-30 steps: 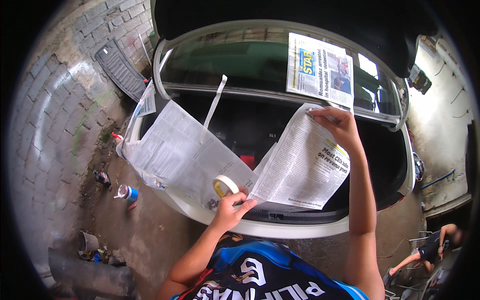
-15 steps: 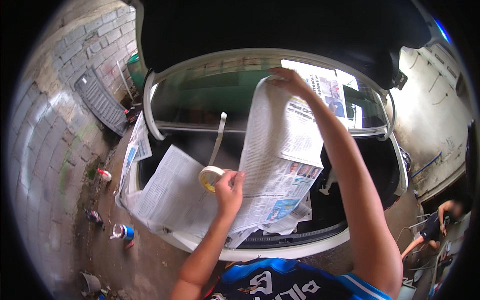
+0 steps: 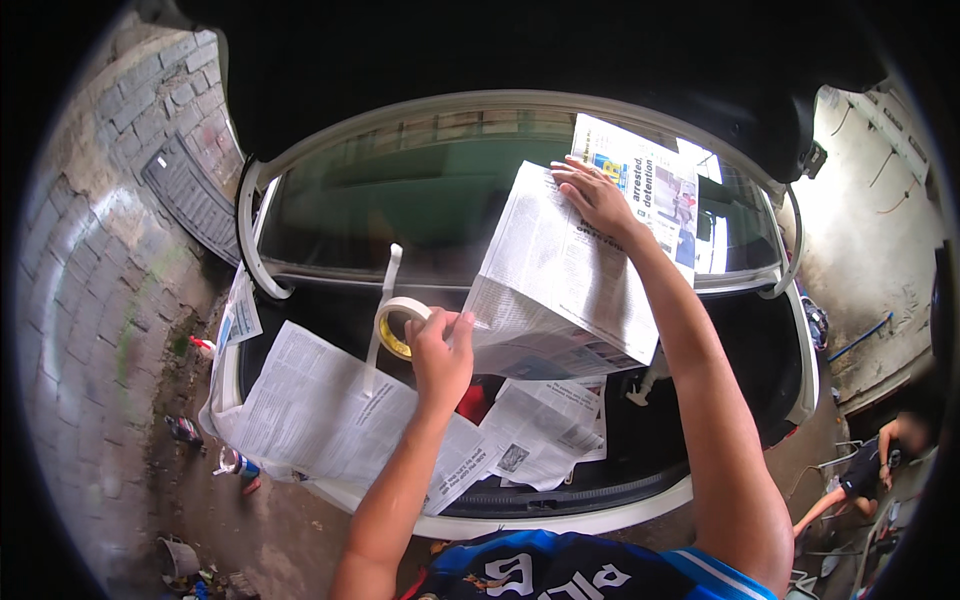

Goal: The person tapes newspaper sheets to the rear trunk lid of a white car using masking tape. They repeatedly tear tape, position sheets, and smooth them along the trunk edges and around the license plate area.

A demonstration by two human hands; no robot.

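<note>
A roll of masking tape (image 3: 385, 330) is gripped in my left hand (image 3: 443, 352), with a loose strip hanging off it. My left fingertips also meet the lower left edge of a newspaper sheet (image 3: 545, 265). That sheet leans over the car's rear window (image 3: 400, 200), its lower part hanging above the trunk. My right hand (image 3: 598, 198) lies spread on the sheet's upper part, fingers apart. Under and beyond it, another newspaper (image 3: 662, 185) covers the right side of the glass. More newspaper (image 3: 330, 405) drapes over the trunk's left edge, and crumpled sheets (image 3: 545, 430) lie at its rear sill.
The raised trunk lid (image 3: 520, 50) hangs overhead. A block wall (image 3: 80, 320) with a dark plastic panel (image 3: 195, 200) stands at left. A blue and white can (image 3: 238, 463) sits on the ground. Another person (image 3: 868, 470) is at the lower right.
The newspaper sheet came down from being held up onto the rear window. My right hand went from holding its top edge to lying flat on it. The tape roll shifted slightly left.
</note>
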